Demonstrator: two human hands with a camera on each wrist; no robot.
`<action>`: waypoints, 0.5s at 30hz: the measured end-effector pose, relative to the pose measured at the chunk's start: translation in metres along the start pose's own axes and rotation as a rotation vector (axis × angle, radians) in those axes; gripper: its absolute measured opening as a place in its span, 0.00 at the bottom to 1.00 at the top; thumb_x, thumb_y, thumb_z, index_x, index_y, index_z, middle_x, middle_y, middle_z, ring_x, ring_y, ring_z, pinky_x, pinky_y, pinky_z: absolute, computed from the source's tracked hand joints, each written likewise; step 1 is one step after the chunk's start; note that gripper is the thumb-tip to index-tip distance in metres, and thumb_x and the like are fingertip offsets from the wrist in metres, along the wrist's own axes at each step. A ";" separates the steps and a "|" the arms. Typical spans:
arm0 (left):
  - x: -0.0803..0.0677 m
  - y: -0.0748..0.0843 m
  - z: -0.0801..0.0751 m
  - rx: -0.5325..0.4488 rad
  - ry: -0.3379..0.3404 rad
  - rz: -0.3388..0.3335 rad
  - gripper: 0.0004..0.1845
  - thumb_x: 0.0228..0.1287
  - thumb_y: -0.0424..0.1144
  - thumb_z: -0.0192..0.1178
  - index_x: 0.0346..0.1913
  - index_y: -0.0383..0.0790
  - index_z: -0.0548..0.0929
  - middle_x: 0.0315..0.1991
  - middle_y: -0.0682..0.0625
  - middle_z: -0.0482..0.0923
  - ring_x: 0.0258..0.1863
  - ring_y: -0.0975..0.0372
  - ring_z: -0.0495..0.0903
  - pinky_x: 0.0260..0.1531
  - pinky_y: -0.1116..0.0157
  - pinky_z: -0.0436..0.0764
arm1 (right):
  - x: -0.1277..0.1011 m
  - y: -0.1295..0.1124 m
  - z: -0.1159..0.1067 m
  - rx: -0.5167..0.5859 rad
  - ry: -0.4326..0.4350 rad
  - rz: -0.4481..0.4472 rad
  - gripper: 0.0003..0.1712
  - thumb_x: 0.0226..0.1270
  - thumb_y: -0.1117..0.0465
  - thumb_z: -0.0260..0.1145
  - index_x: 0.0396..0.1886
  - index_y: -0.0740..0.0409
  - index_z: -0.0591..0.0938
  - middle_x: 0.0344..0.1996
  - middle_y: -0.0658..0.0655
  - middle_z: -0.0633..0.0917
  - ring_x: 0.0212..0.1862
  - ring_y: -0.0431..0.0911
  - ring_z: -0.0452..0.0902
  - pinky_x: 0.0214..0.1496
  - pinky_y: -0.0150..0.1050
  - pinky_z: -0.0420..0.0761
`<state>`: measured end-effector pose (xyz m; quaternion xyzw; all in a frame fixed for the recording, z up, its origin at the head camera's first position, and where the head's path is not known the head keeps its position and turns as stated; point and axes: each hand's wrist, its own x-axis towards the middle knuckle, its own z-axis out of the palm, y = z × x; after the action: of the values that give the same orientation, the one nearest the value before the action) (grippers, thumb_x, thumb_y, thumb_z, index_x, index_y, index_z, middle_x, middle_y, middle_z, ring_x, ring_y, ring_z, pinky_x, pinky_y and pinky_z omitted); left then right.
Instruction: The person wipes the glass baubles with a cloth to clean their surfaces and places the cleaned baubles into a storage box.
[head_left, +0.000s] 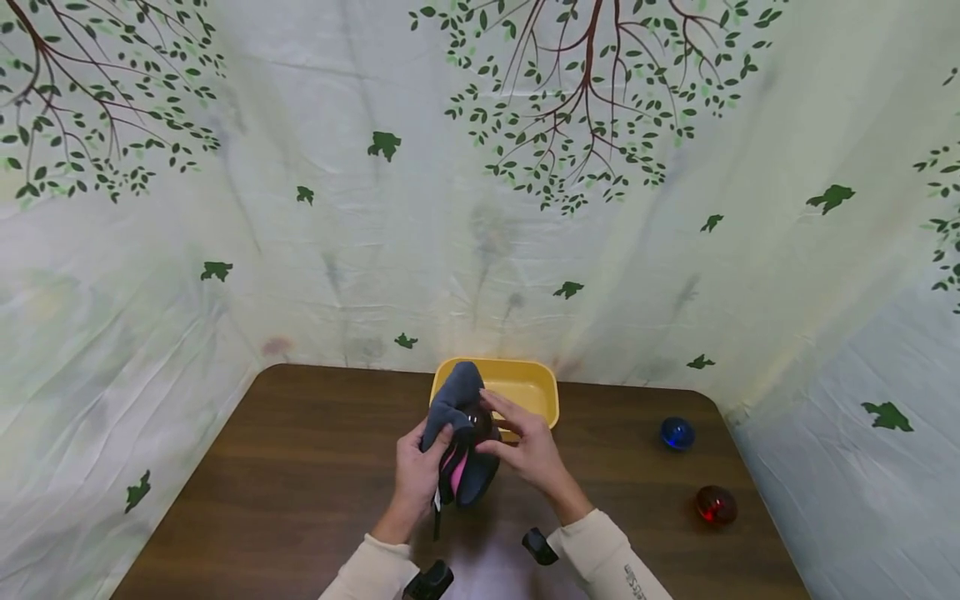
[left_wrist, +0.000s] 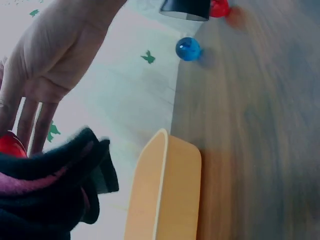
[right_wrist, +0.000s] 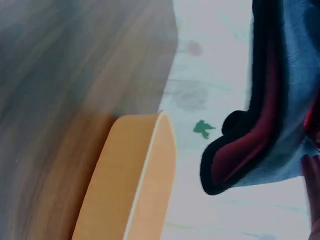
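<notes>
While the left hand (head_left: 417,472) gripped a gray sock (head_left: 459,433) with a pink lining, the right hand (head_left: 525,450) rested straight fingers on a dark red ball (head_left: 480,423) at the sock's mouth. Both hovered above the desk (head_left: 300,467), just at six o'clock from a yellow tub (head_left: 525,385). To do it well, the sock's mouth probably needed holding wide and steady. A blue ball (head_left: 677,433) and a red ball (head_left: 716,504) lay well apart, toward three o'clock.
</notes>
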<state>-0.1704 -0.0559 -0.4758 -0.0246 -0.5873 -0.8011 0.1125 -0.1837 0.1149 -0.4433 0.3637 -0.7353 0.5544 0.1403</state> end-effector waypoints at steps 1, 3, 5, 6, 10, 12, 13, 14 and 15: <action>-0.001 0.000 0.000 -0.008 -0.005 -0.009 0.09 0.65 0.27 0.59 0.45 0.25 0.82 0.32 0.57 0.84 0.34 0.66 0.83 0.39 0.70 0.82 | 0.000 0.001 0.001 -0.012 0.023 -0.026 0.34 0.46 0.78 0.73 0.57 0.78 0.74 0.54 0.75 0.77 0.52 0.64 0.78 0.43 0.51 0.82; -0.002 -0.001 0.000 -0.008 -0.011 -0.009 0.09 0.65 0.26 0.59 0.45 0.25 0.82 0.32 0.57 0.84 0.34 0.66 0.83 0.39 0.70 0.82 | -0.002 0.003 0.005 -0.011 0.059 -0.048 0.33 0.45 0.79 0.73 0.55 0.80 0.75 0.52 0.76 0.78 0.51 0.63 0.79 0.42 0.51 0.82; -0.002 -0.002 0.001 0.026 -0.024 0.030 0.09 0.64 0.25 0.60 0.45 0.23 0.81 0.32 0.57 0.84 0.34 0.66 0.83 0.38 0.70 0.82 | -0.004 0.005 0.009 0.020 0.104 -0.012 0.28 0.48 0.80 0.71 0.53 0.81 0.76 0.49 0.77 0.79 0.48 0.62 0.81 0.42 0.48 0.83; -0.003 -0.002 0.001 0.047 -0.032 0.058 0.10 0.63 0.24 0.60 0.46 0.21 0.80 0.33 0.57 0.84 0.34 0.66 0.83 0.39 0.70 0.82 | -0.006 0.007 0.012 0.048 0.133 0.040 0.27 0.50 0.80 0.70 0.53 0.81 0.76 0.49 0.77 0.79 0.47 0.62 0.81 0.42 0.48 0.83; -0.003 -0.005 0.001 0.174 -0.058 0.216 0.21 0.56 0.21 0.65 0.54 0.21 0.78 0.45 0.47 0.85 0.44 0.68 0.82 0.45 0.72 0.80 | -0.009 0.013 0.023 0.191 0.224 0.372 0.21 0.63 0.71 0.66 0.55 0.77 0.77 0.48 0.73 0.81 0.42 0.54 0.84 0.39 0.44 0.84; -0.003 -0.007 0.000 0.234 -0.068 0.290 0.26 0.52 0.21 0.67 0.58 0.25 0.77 0.53 0.42 0.80 0.51 0.68 0.79 0.50 0.73 0.76 | -0.009 0.016 0.026 0.270 0.253 0.528 0.20 0.67 0.65 0.64 0.55 0.72 0.78 0.47 0.70 0.82 0.40 0.51 0.85 0.38 0.44 0.84; -0.002 -0.008 0.000 0.260 -0.071 0.325 0.28 0.51 0.20 0.68 0.59 0.27 0.76 0.56 0.39 0.78 0.54 0.68 0.77 0.52 0.74 0.74 | -0.008 0.015 0.026 0.303 0.253 0.571 0.20 0.68 0.63 0.63 0.55 0.71 0.79 0.47 0.70 0.83 0.38 0.51 0.86 0.36 0.45 0.85; -0.002 -0.009 -0.001 0.272 -0.077 0.353 0.30 0.50 0.20 0.68 0.59 0.27 0.76 0.58 0.37 0.75 0.56 0.68 0.75 0.54 0.74 0.73 | -0.008 0.013 0.026 0.321 0.251 0.586 0.20 0.69 0.62 0.63 0.55 0.70 0.79 0.47 0.69 0.83 0.38 0.51 0.86 0.37 0.45 0.85; -0.002 -0.010 -0.001 0.275 -0.084 0.373 0.30 0.49 0.19 0.68 0.59 0.27 0.76 0.59 0.36 0.74 0.58 0.68 0.73 0.56 0.73 0.71 | -0.008 0.011 0.025 0.334 0.241 0.585 0.20 0.69 0.62 0.63 0.56 0.70 0.79 0.47 0.69 0.83 0.40 0.52 0.85 0.38 0.44 0.84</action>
<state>-0.1703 -0.0537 -0.4857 -0.1504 -0.6804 -0.6771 0.2365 -0.1812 0.0960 -0.4649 0.0878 -0.6856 0.7227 -0.0001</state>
